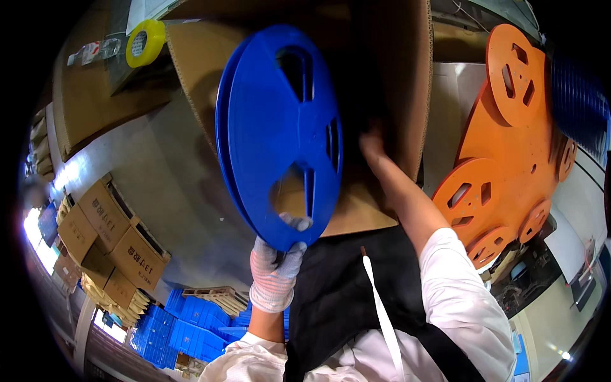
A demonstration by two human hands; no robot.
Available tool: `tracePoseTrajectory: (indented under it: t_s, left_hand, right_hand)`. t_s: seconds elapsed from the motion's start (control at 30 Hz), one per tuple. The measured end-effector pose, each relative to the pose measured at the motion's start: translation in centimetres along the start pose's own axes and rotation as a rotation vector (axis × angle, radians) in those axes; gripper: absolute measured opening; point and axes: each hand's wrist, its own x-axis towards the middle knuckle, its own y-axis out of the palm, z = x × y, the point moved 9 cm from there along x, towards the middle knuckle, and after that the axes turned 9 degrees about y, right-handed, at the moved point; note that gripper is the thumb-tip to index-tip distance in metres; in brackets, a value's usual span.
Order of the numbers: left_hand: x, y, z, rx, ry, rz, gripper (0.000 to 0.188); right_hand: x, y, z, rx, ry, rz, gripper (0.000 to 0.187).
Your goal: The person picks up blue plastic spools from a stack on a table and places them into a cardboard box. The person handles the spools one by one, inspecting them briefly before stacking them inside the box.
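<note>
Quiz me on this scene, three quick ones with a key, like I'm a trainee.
1. What does the left hand hold?
2. True or false: in the picture, the yellow tape is left of the orange discs.
3. The right hand reaches into or onto:
A. the orange discs
B. the carton
C. the yellow tape

Key:
1. The blue reel, by its lower edge.
2. True.
3. B.

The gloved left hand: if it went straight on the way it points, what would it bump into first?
The blue reel, since the left hand grips its lower rim. Past that, probably the cardboard box, though depth is unclear.
</note>
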Motion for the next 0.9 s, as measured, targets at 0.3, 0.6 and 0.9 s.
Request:
tracePoseTrajectory:
  t_s: [0.3, 0.6, 0.9]
  left_hand:
    - [9.7, 9.6, 10.3, 0.336, -0.105, 0.279, 0.05]
    - [12.6, 5.5, 21.4, 1.203, -0.04, 0.411, 0.056]
    - [18.2, -3.9, 21.9, 1.701, 0.053, 0.127, 0.078]
  right_hand:
    - [-6.9, 9.4, 1.0, 0.256, -0.206, 0.926, 0.047]
    - [-13.1, 3.0, 1.9, -0.058, -0.393, 0.413, 0.031]
    - [-1.1, -3.2, 13.4, -0.16, -0.488, -0.465, 0.064]
